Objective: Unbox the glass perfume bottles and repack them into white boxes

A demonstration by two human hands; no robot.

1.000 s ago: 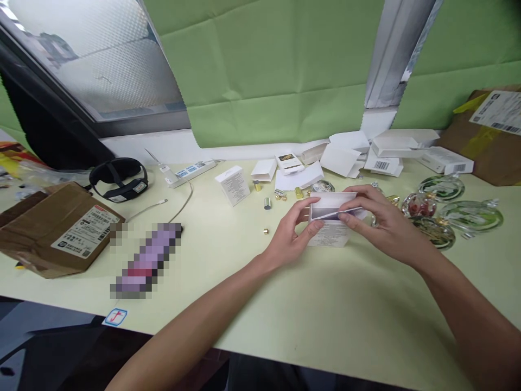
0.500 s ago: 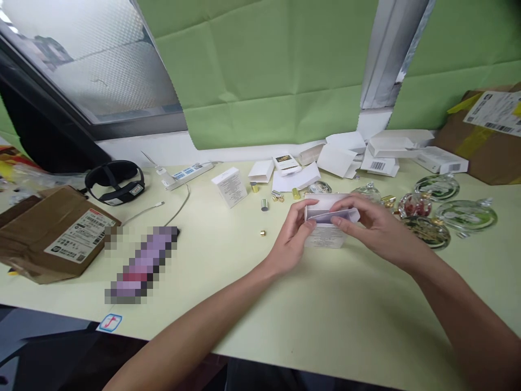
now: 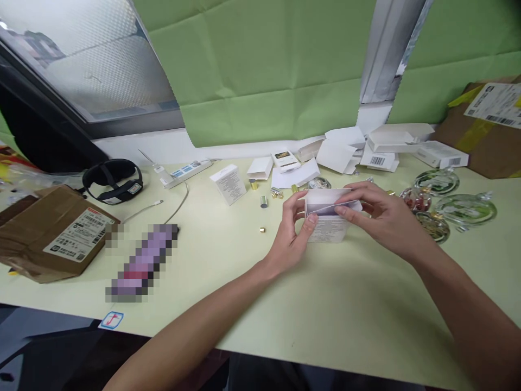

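A small white cardboard box [image 3: 328, 230] with printed text on its front stands upright on the table, its top flaps raised. My left hand [image 3: 293, 228] grips the box's left side, thumb on the front edge and fingers behind. On the right, my right hand [image 3: 372, 209] pinches a flap at the box's upper right corner between thumb and fingers. What lies inside the box is hidden. Left of my hands, a gold ring-like cap [image 3: 262, 230] and a silver cylinder cap [image 3: 264, 202] rest on the table.
Several glass bottles [image 3: 466, 210] lie at the right. Another printed white box [image 3: 228, 184] stands behind; open white boxes [image 3: 337, 155] crowd the wall. Brown cartons [image 3: 57, 233] flank both sides. A headset [image 3: 113, 182], power strip [image 3: 191, 171] and blurred phone-like object [image 3: 144, 263] sit left.
My fingers have shifted slightly at the box's top, and the flap on the right has moved a little outward. The whole view has tilted slightly.
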